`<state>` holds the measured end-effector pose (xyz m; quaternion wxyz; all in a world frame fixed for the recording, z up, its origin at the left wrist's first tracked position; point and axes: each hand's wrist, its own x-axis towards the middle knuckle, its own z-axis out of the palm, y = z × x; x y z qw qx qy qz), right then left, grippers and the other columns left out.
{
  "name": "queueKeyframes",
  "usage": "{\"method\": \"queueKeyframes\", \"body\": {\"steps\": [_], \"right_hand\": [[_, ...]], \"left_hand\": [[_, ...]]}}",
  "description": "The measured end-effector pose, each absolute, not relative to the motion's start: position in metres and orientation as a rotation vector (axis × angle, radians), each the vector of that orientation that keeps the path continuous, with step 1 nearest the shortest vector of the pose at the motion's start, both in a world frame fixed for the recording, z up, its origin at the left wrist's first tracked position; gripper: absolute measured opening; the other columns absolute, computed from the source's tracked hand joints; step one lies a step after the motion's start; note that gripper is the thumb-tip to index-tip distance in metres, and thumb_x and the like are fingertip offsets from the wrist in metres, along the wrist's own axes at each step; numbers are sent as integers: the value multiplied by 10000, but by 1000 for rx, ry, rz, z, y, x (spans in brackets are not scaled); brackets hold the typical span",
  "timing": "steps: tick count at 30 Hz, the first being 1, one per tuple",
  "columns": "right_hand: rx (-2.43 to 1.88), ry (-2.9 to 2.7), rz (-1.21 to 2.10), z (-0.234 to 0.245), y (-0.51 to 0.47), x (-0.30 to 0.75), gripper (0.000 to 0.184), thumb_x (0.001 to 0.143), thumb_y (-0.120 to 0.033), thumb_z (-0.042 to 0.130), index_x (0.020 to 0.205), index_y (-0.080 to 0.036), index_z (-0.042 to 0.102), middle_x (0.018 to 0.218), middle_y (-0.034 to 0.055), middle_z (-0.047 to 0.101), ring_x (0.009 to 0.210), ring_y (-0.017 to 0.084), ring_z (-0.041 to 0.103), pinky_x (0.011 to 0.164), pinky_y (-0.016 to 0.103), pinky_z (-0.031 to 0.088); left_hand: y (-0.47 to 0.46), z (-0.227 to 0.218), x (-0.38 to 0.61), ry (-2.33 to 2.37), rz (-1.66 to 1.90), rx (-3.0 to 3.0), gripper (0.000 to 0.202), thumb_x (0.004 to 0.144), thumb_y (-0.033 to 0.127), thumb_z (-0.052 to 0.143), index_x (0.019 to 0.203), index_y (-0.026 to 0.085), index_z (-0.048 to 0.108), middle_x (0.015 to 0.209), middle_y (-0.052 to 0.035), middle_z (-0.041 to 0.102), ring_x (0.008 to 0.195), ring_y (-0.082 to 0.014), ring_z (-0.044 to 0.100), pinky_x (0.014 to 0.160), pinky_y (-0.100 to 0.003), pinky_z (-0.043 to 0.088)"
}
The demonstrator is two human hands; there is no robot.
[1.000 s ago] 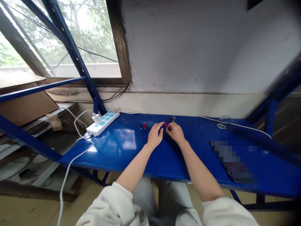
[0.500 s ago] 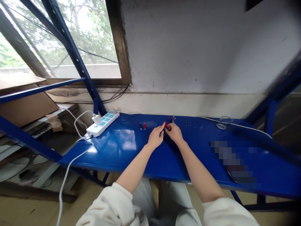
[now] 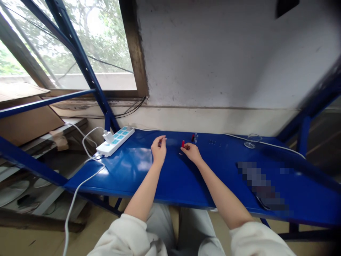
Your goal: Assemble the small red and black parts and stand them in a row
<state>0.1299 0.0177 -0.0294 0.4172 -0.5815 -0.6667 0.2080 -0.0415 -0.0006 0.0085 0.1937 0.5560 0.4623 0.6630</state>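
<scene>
Over the blue tabletop (image 3: 176, 177), my right hand (image 3: 192, 153) pinches a small red cylindrical piece (image 3: 183, 143) between thumb and fingertips, the piece standing upright. To its left, my left hand (image 3: 159, 151) is curled with thumb and fingers close together. What it holds, if anything, is too small to make out. It covers the spot where a black and a red piece stood. Just behind my right hand is another dark red piece (image 3: 193, 137), with small clear pieces (image 3: 196, 137) beside it.
A white power strip (image 3: 114, 142) with a plugged-in charger and cable lies at the left. Tiny clear parts (image 3: 212, 142) lie right of centre. A clear round container (image 3: 249, 144) stands at the back right, near a blurred dark object (image 3: 262, 185). Blue frame posts flank the table.
My hands were together at the centre and have parted. The left moved left to the small black and red pieces; the right, still on the red piece, shifted slightly left.
</scene>
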Motion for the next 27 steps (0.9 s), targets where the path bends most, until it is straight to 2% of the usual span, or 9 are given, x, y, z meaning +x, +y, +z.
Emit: {"method": "queueKeyframes", "body": {"steps": [7,11,17,23,27], "right_hand": [[-1536,-1833,412,-22,39,86,132,697,-301,589,743,-197,656,739,17,589,734,149,516,648,258,360],[-1606,-1878,407,-22,46,68,150,705,-346,592,752,-227,672,796,17,597,794,165,511,665,276,327],[-1678,-1914,406,-26,46,64,187,701,-405,590,762,-250,675,803,14,587,836,181,494,696,299,299],[-1696,-1980,390,-18,41,66,227,672,-427,607,801,-249,665,831,25,593,879,211,494,720,328,311],[-1601,-1954,369,-6,33,91,319,679,-450,592,913,-238,636,859,27,611,855,191,525,723,316,346]], "left_hand": [[12,-2,-78,1206,1914,727,207,665,289,540,795,135,586,674,-24,578,547,-95,519,439,-192,325],[15,-4,-79,1111,1877,461,212,599,267,552,755,124,567,612,-4,544,485,-80,485,425,-196,306],[12,-2,-77,1094,1897,442,198,586,261,547,732,127,556,597,2,527,480,-78,473,418,-199,296],[11,-1,-78,1185,1906,547,171,648,271,511,754,138,537,624,2,522,502,-78,484,432,-192,310],[-4,8,-71,1342,2020,1013,175,749,306,469,788,154,546,681,-15,552,608,-103,529,547,-214,399]]}}
